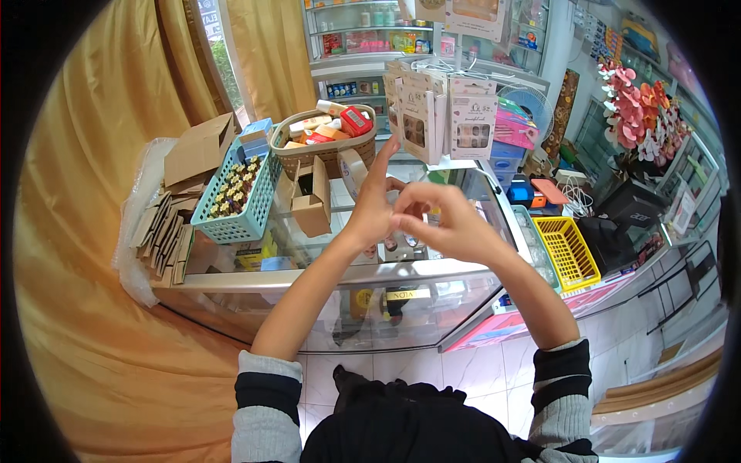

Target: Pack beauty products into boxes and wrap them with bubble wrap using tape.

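Observation:
Both hands are raised over the glass display counter (231, 281), close together. My left hand (370, 205) is turned edge-on with its index finger pointing up; some of its fingers are hidden. Against its palm side, my right hand (448, 223) has curled fingers and a thumb touching or nearly touching it. Whether something small sits between the right fingertips cannot be made out. Just behind the left hand stands a roll of tape (351, 169). To its left is an open small cardboard box (311, 202). Press-on nail packets (472, 124) hang on a rack beyond the hands.
A teal plastic basket (231, 227) holds small bottles with flower-shaped caps. Behind is a woven basket (324, 153) of bottles and boxes. Folded cardboard (162, 240) lies at left. At right are a yellow basket (566, 254), a fan (529, 110) and artificial flowers (631, 116).

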Demonstrator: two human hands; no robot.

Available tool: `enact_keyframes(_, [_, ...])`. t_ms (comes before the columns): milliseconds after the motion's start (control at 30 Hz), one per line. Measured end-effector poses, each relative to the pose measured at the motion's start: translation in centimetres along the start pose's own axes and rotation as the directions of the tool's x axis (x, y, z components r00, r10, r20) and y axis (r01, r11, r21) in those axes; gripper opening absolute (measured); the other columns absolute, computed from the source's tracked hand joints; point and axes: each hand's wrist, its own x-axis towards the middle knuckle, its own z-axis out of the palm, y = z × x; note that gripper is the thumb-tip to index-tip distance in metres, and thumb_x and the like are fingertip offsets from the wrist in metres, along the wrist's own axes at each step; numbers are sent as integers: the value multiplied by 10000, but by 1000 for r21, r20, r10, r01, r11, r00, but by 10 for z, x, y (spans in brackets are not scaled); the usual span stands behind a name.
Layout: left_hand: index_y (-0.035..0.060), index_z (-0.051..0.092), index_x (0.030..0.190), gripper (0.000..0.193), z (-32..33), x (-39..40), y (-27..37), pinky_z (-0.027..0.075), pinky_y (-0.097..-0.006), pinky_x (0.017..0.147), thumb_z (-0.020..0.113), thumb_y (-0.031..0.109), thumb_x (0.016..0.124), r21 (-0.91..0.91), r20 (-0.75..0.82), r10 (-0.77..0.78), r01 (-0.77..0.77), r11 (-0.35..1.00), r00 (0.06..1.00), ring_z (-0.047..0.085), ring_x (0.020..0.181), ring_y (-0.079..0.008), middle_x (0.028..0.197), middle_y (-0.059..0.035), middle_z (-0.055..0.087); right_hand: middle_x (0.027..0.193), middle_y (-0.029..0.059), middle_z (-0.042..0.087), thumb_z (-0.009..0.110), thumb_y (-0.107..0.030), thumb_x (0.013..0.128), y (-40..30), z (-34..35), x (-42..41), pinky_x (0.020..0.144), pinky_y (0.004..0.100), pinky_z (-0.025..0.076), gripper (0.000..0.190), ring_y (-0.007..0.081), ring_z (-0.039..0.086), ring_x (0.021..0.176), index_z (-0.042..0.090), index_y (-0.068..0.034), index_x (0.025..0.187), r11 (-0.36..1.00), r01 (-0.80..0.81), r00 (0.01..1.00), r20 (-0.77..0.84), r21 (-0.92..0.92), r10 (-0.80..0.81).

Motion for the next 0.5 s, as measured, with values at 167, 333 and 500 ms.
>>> enact_keyframes(167, [185,162,1502,901,6,6,-1,530,-325,747,687,37,785,-48,0,-71,71,996,997,619,890,-209,1471,-162,289,658,106,631,661,-85,800,12,19,-6,564,329,464,92,235,616,596,616,-7,780,978,24,999,-24,-208,-29])
enact_keyframes(333, [190,167,1501,907,8,3,-1,530,-310,739,687,-6,783,-72,-35,-90,87,994,995,617,895,-195,1465,-166,293,593,78,614,691,-178,790,15,28,-10,578,397,432,157,271,602,559,613,-60,719,919,54,987,-116,-390,-108])
enact_keyframes(500, [183,181,1497,900,6,0,-3,526,-305,748,680,-31,779,-73,-55,-102,98,992,993,622,896,-190,1457,-163,308,537,85,534,741,-249,780,11,22,-12,499,325,412,321,230,548,497,537,-44,643,861,-17,985,-155,-508,-72])
